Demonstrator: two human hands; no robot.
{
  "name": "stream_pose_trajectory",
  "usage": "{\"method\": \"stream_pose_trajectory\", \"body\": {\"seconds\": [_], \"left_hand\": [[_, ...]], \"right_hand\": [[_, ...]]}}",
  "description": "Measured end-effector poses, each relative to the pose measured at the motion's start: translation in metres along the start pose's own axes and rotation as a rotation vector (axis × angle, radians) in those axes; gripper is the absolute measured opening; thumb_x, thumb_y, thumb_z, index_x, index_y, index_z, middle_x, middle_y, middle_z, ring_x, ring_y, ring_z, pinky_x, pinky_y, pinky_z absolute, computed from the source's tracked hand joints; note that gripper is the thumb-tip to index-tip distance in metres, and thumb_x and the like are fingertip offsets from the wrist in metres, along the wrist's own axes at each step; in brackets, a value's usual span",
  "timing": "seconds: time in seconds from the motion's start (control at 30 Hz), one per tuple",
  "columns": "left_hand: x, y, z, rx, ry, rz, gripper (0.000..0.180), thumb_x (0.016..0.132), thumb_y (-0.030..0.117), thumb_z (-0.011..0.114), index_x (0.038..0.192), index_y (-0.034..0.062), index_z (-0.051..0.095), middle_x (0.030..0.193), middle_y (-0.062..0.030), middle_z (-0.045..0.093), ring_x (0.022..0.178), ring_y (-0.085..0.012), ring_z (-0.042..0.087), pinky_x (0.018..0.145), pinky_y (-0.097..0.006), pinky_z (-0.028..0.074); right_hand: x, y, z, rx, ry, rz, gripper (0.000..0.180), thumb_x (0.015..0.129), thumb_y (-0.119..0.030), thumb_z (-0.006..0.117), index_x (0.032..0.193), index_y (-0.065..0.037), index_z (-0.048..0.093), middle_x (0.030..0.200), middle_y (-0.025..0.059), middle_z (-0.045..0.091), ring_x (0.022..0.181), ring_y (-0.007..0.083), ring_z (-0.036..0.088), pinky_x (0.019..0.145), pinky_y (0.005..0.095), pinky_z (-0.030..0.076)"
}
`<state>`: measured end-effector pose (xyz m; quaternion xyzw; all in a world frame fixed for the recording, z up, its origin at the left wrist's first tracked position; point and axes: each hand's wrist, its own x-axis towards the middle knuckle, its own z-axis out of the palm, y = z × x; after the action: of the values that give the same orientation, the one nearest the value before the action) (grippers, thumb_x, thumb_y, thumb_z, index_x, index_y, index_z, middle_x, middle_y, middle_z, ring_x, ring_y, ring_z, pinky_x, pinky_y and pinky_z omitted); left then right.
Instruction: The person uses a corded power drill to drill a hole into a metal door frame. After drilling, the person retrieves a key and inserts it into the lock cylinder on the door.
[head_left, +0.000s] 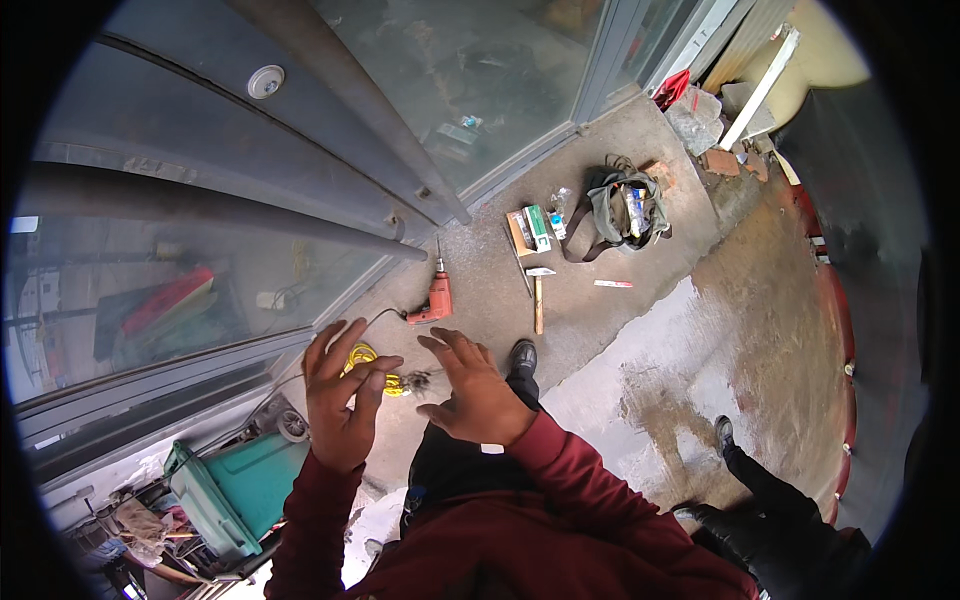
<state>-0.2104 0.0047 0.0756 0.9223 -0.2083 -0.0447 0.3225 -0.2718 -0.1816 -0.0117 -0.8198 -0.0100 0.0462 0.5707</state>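
Observation:
My left hand (343, 402) is raised in front of me, its fingers bent but apart and nothing visible in them. Facing it across a small gap, my right hand (478, 390) is also open, with thumb and fingers spread. Below and between them on the concrete lies a coil of yellow cable (362, 356), partly covered by my left hand. A small dark grey clump (416, 381) shows beside the yellow coil; I cannot make out what it is. Just beyond my hands a red power drill (437, 298) lies with a long bit fitted, its dark cord running toward my left hand.
A hammer (539, 300), a thin rod (519, 262), small boxes (528, 230) and a grey tool bag (602, 212) lie farther off. Grey-framed glass doors (400, 215) line the left. A green wheeled bin (250, 485) stands lower left. Another person (770, 510) is at lower right.

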Motion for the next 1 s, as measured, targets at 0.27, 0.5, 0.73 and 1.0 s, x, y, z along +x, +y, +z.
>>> {"method": "stream_pose_trajectory", "body": {"seconds": [0.27,0.5,0.73,1.0], "left_hand": [[-0.001,0.020,-0.014,-0.076,-0.182,-0.048,0.035,0.104,0.027,0.054,0.120,0.0118,0.082,0.159,-0.0185,0.052,0.153,-0.0394,0.036,0.126,-0.052,0.024],[-0.006,0.011,-0.016,-0.317,-0.174,-0.120,0.033,0.108,0.019,0.053,0.124,0.0089,0.079,0.150,-0.0129,0.061,0.148,-0.0340,0.042,0.124,-0.048,0.030],[0.018,-0.005,-0.028,-0.606,-0.202,0.059,0.036,0.110,0.024,0.051,0.129,0.0038,0.075,0.151,-0.0145,0.059,0.147,-0.0345,0.045,0.121,-0.049,0.034],[0.071,-0.064,-0.063,-0.303,0.656,0.222,0.042,0.099,0.024,0.066,0.133,0.0001,0.060,0.130,-0.0176,0.059,0.120,-0.0286,0.058,0.108,-0.045,0.046]], "right_hand": [[0.017,-0.003,-0.004,0.346,-0.054,-0.293,0.018,0.088,-0.003,0.073,0.106,-0.005,0.075,0.096,0.0152,0.071,0.090,0.0381,0.067,0.080,0.0456,0.053],[0.022,-0.006,-0.023,0.220,-0.228,-0.172,0.016,0.089,-0.007,0.077,0.104,-0.007,0.074,0.090,0.0122,0.072,0.081,0.0325,0.069,0.071,0.0383,0.054],[0.033,-0.023,-0.047,0.963,-0.389,0.165,0.028,0.108,-0.017,0.064,0.111,0.008,0.075,0.084,0.0028,0.064,0.070,0.0094,0.054,0.064,0.0266,0.044],[0.111,-0.020,-0.068,0.444,0.151,-0.214,0.020,0.092,0.002,0.070,0.110,0.004,0.079,0.080,0.0051,0.059,0.075,0.0125,0.056,0.068,0.0267,0.044]]}}
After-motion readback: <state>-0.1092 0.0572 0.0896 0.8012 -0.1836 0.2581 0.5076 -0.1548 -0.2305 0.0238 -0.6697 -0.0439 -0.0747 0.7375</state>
